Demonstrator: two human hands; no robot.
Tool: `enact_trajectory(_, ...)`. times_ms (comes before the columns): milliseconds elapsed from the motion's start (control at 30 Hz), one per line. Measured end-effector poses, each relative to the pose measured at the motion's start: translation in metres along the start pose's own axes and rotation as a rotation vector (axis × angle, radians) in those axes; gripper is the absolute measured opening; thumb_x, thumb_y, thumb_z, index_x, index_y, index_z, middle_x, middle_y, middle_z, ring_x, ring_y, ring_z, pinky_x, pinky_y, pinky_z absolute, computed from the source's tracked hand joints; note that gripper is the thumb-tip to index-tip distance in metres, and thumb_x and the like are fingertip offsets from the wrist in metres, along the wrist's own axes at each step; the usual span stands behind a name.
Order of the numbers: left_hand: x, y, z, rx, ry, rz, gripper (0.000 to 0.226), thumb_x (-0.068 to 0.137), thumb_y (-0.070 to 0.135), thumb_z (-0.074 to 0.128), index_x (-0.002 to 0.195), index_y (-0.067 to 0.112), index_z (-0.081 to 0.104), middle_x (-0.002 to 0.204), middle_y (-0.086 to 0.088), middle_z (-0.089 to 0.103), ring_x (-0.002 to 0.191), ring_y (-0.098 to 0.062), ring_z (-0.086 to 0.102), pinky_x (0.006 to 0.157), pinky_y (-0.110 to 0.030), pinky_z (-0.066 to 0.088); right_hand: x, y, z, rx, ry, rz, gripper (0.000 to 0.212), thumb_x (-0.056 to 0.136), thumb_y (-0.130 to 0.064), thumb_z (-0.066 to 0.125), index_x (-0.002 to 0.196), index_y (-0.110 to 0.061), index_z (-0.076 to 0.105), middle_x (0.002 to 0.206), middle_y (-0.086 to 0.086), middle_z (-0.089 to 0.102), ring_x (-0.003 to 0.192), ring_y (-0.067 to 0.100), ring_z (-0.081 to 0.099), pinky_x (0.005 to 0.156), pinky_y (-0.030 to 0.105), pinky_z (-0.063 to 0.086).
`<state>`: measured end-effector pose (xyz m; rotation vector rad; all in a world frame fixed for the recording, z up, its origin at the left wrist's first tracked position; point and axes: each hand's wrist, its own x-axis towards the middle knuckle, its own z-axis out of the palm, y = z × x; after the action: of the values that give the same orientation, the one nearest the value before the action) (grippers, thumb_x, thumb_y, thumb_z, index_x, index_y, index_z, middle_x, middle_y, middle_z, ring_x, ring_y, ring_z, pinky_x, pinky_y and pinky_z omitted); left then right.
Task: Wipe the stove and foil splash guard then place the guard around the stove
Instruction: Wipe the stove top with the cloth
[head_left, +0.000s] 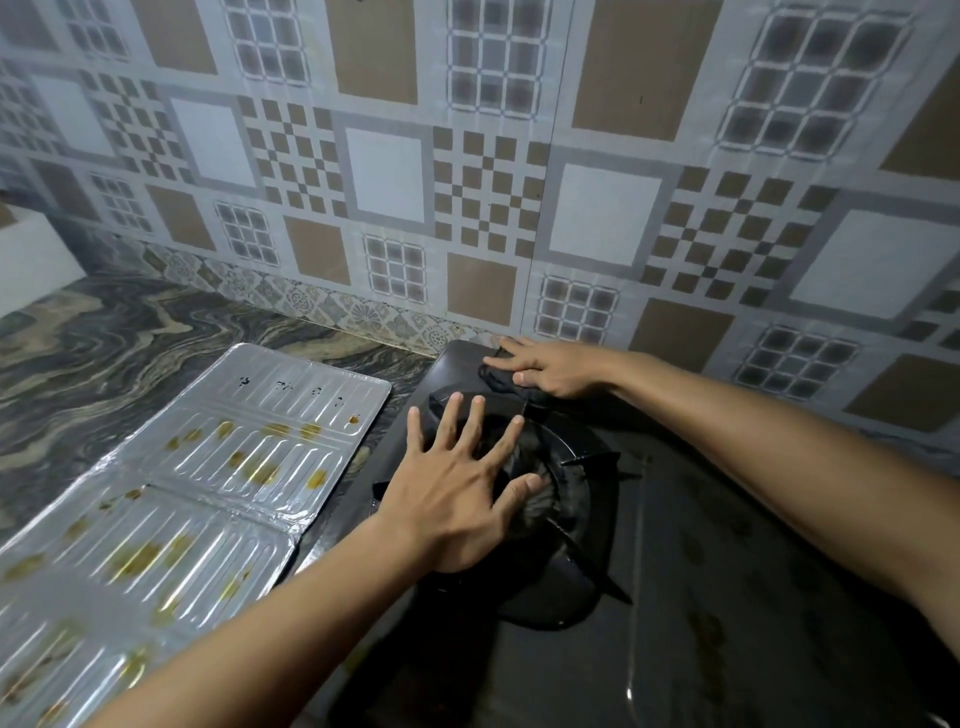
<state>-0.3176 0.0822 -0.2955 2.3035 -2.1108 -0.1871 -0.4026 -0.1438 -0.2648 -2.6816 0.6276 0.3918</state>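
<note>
**Both hands on stove, foil guard flat beside it**

Black stove (701, 597) sits on marbled table (130, 332), filling the lower right of view. Left hand (457, 499) lies flat over the burner grate (582, 499), fingers spread wide, palm down, gripping nothing. Right hand (550, 366) at 12 o'clock from the left hand, at the stove's back corner near the tiled wall (467, 156), fingers extended and pressed down on a dark cloth (496, 371); cloth bunched under the fingertips. Foil splash guard (197, 483) lies unfolded flat on the table at 9 o'clock from the stove, just beside its left edge, panels streaked with yellow-brown grease spots. Stove top shows dull smears.
</note>
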Motion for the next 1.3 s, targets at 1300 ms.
enact_trajectory(1300,0.015,0.039,0.014,-0.078,-0.022,0.209,0.079,0.079,0.083,-0.004,0.148,0.049,-0.02,0.159,0.014,-0.026,0.145,-0.023,-0.029,0.112,-0.065,-0.016,-0.174,0.047,0.088,0.112,0.401,0.568,0.051,0.108,-0.038,0.022,0.157,-0.023,0.018,0.166,0.0,0.011,0.153,0.02,0.003,0.123,0.041,0.003)
